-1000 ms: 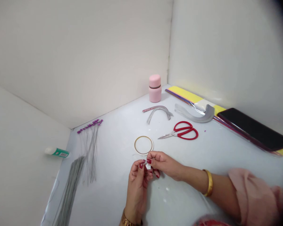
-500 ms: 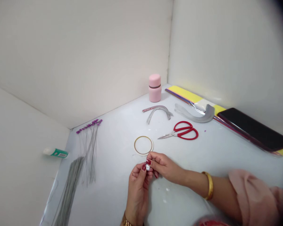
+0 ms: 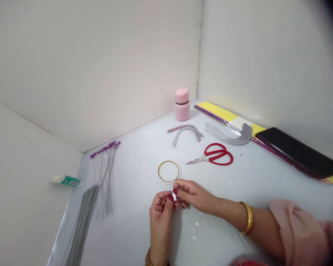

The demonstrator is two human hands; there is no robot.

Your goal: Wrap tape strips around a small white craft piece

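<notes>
Left hand [image 3: 160, 218] and right hand [image 3: 195, 196], lower centre of the frame, meet with fingertips pinched on a small whitish piece [image 3: 174, 198] — its shape largely hidden by the fingers. Just above them lies a white-and-gold ring [image 3: 179, 172]; right of centre, red-handled scissors [image 3: 207, 158]. Lower left: a bundle of grey wires [image 3: 83, 218] — purple-tipped stems [image 3: 109, 177] beside its upper end.
</notes>
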